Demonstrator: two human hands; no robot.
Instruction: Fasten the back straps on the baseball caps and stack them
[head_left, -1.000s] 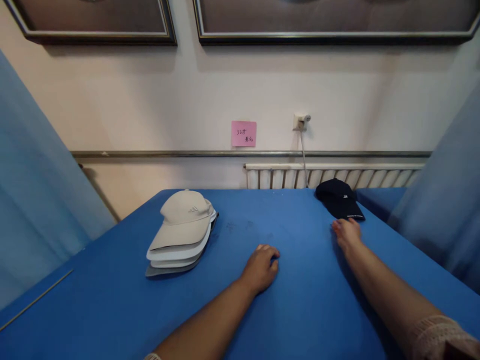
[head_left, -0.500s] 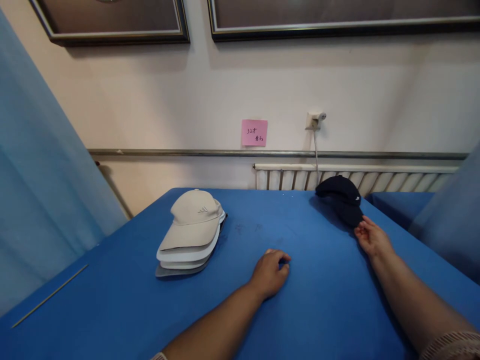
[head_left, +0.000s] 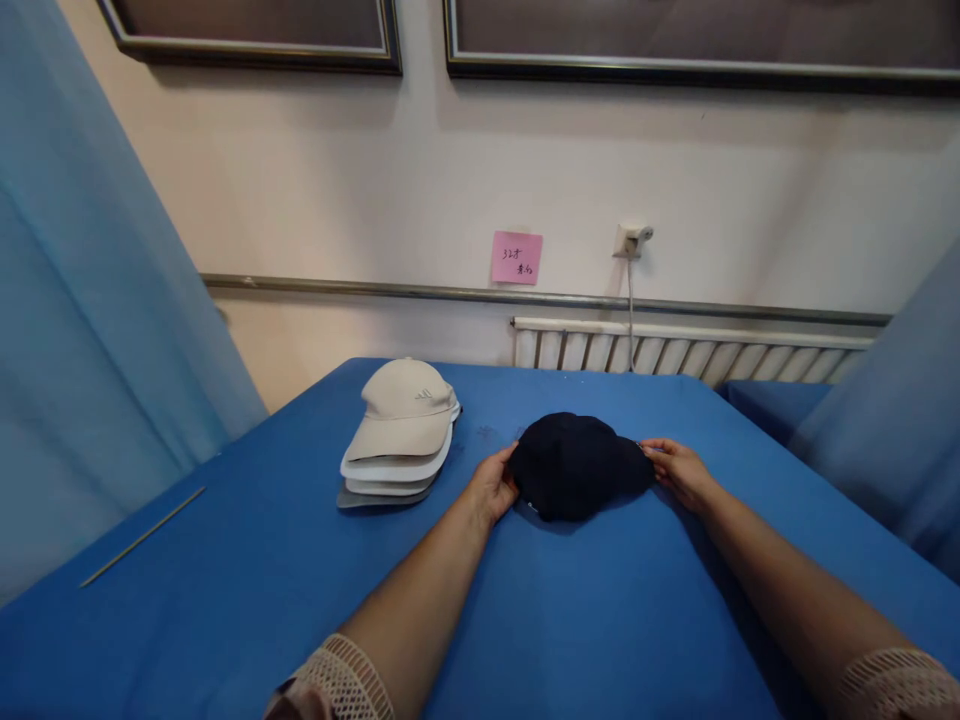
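A dark navy baseball cap [head_left: 574,465] is between my two hands over the middle of the table, its brim pointing right. My left hand [head_left: 495,483] grips the cap's left edge, with part of its fingers hidden by the cap. The brim's end is pinched in my right hand [head_left: 677,472]. To the left of my left hand stands a stack of caps, topped by a beige cap [head_left: 405,410] with a small stripe logo. Beneath it show white brims and a grey brim [head_left: 382,497] at the bottom.
A blue cloth covers the table [head_left: 570,620]. A thin stick [head_left: 142,537] lies at its left side. Light blue curtains [head_left: 112,260] hang on both sides. Behind the table are a radiator [head_left: 675,352], a plugged-in socket [head_left: 630,241] and a pink note [head_left: 516,257] on the wall.
The navy cap has come from the far right to the table's middle and turned, its brim still in my right hand. My left hand, formerly empty, now holds its other side. The view shifted slightly.
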